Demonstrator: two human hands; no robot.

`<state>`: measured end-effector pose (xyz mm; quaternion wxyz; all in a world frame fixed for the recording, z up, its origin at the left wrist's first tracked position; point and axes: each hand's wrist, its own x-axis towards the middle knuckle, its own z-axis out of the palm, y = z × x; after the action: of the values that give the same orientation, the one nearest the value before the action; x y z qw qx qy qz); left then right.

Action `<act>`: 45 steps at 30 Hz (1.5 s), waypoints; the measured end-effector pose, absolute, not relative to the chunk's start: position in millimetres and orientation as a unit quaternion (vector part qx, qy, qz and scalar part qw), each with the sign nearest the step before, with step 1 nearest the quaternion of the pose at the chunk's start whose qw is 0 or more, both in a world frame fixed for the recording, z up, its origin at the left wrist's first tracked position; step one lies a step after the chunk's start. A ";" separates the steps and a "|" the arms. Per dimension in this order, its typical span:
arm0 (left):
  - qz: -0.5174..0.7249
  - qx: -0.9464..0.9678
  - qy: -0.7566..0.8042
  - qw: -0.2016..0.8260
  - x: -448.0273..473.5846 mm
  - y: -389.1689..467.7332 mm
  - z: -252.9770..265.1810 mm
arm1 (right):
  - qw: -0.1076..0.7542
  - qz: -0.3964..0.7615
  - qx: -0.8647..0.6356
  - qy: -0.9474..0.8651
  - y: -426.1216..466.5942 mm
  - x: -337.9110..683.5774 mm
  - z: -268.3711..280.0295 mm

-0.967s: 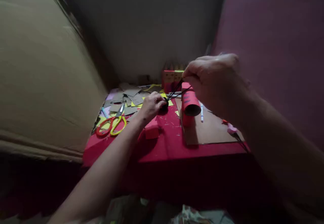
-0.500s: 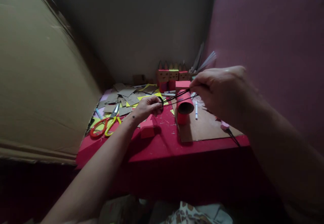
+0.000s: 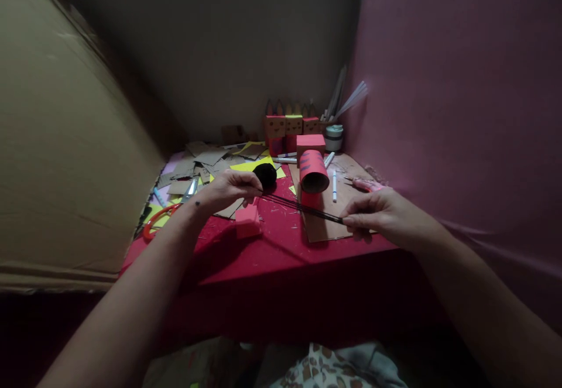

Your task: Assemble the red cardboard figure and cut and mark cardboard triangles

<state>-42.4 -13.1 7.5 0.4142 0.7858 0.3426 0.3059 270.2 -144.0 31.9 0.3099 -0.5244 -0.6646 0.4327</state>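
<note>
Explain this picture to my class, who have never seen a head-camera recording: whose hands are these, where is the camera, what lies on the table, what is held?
The camera sits on a person's head, looking down at their own bare hands. The left hand holds a black ball of thread; the right hand pinches the black strands stretched from it. On the red table lie a red paper tube, a pink block, orange scissors, cardboard scraps and a white pen.
</note>
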 end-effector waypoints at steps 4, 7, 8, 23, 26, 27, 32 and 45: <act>0.265 0.801 0.349 0.408 -42.4 -15.8 8.9 | 0.300 0.512 -0.519 -0.616 -143.9 272.9 13.9; 0.231 0.810 0.354 0.406 -42.5 -15.5 9.9 | 0.285 0.511 -0.538 -0.606 -140.0 273.9 3.8; 0.220 0.813 0.355 0.407 -42.6 -14.8 10.2 | 0.282 0.507 -0.544 -0.606 -138.2 274.3 0.6; 0.197 0.797 0.379 0.426 -33.0 -24.4 12.8 | 0.259 0.321 -0.590 -0.694 -135.5 277.3 -25.8; 0.197 0.804 0.387 0.406 -29.1 -30.0 15.3 | 0.232 0.154 -0.564 -0.777 -145.9 274.3 -26.0; 0.197 0.807 0.389 0.399 -27.6 -32.3 17.0 | 0.253 0.090 -0.565 -0.780 -151.0 270.6 -24.1; 0.183 0.820 0.387 0.381 -21.0 -43.6 26.0 | 0.375 0.151 -0.424 -0.811 -160.9 222.9 -3.9; 0.176 0.818 0.396 0.378 -30.9 -49.8 18.8 | 0.321 0.708 -0.391 -0.494 -75.3 147.8 -17.7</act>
<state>-30.9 -49.8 18.8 0.3778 0.8180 0.3963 0.1762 147.8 -75.3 -17.7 0.3208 -0.3908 -0.4937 0.7076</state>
